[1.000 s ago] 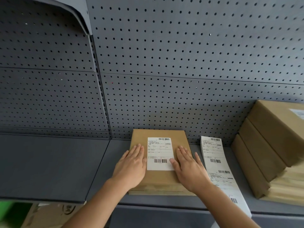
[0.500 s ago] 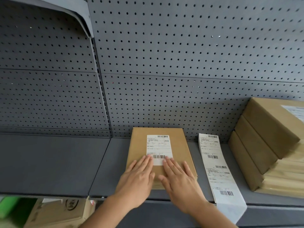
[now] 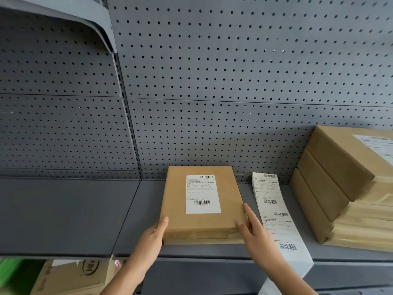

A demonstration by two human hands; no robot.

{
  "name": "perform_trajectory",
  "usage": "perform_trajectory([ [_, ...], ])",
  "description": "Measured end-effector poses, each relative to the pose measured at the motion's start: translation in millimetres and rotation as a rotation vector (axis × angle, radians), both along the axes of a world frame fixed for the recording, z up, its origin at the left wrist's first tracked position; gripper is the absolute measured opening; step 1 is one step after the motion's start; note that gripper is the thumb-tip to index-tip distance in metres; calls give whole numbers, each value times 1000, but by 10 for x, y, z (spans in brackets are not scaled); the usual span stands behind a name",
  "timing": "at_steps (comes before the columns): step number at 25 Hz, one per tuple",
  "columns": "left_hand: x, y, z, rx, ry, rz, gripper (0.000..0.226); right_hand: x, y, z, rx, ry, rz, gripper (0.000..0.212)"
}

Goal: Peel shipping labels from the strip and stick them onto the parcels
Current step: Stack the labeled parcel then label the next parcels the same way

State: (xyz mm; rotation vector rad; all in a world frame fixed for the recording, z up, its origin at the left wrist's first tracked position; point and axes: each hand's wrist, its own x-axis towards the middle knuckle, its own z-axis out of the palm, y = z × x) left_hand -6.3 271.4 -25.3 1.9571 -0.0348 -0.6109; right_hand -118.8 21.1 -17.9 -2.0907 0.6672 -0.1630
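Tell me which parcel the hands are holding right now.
The flat labelled parcel lying alone mid-shelf, left hand and right hand at its near corners; the other parcels sit stacked at right, untouched.

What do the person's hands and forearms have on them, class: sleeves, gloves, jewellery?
Both are bare. The left hand and right hand wear no gloves, and no rings or watch show. No sleeve covers either forearm as far as the bottom edge of the picture. Fingernails look short and unpainted.

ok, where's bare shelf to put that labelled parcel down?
Bare: the shelf left of the parcel, out to the frame edge. Crowded: right side, where the label strip fills the gap between parcel and parcel stack.
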Motion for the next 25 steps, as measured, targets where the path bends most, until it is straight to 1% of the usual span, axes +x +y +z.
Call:
perform_trajectory([
  [2, -28, -5, -28, -94, 49, 79, 78, 20, 11, -29, 204, -29, -93, 57],
  [3, -35, 1, -37, -116, 45, 99, 83, 36, 6, -43, 260, -45, -122, 50],
  [4, -50, -1, -37, -126, 45, 118, 82, 46, 9, -33, 292, -60, -138, 41],
  [5, -55, -13, -36, -135, 54, 143, 75, 47, 18, -1, 313, -68, -148, 33],
  [7, -82, -33, -5, -143, 20, 158, 59, 21, 36, 89, 349, -78, -175, 25],
  [10, -156, -138, 225, -165, -107, 140, 43, -90, -2, 320, 366, -118, -222, 27],
  [12, -228, -255, 501, -206, -163, 108, 18, -197, -118, 574, 351, -199, -260, 25],
  [13, -253, -336, 650, -235, -190, 76, 11, -250, -210, 714, 329, -245, -283, 23],
  [14, -280, -419, 804, -264, -212, 41, 10, -305, -297, 868, 304, -292, -305, 21],
  [16, -337, -649, 1109, -316, -254, -47, 17, -429, -531, 1181, 248, -395, -359, 22],
  [18, -352, -896, 1348, -374, -293, -153, 39, -557, -760, 1488, 189, -483, -420, 25],
  [20, -389, -1154, 1620, -427, -346, -252, 55, -713, -993, 1808, 135, -546, -447, 23],
  [23, -452, -1580, 1974, -485, -403, -380, 60, -942, -1396, 2223, 72, -631, -458, 23],
  [25, -534, -1906, 2139, -502, -431, -458, 55, -1108, -1702, 2397, 43, -651, -518, 27],
])
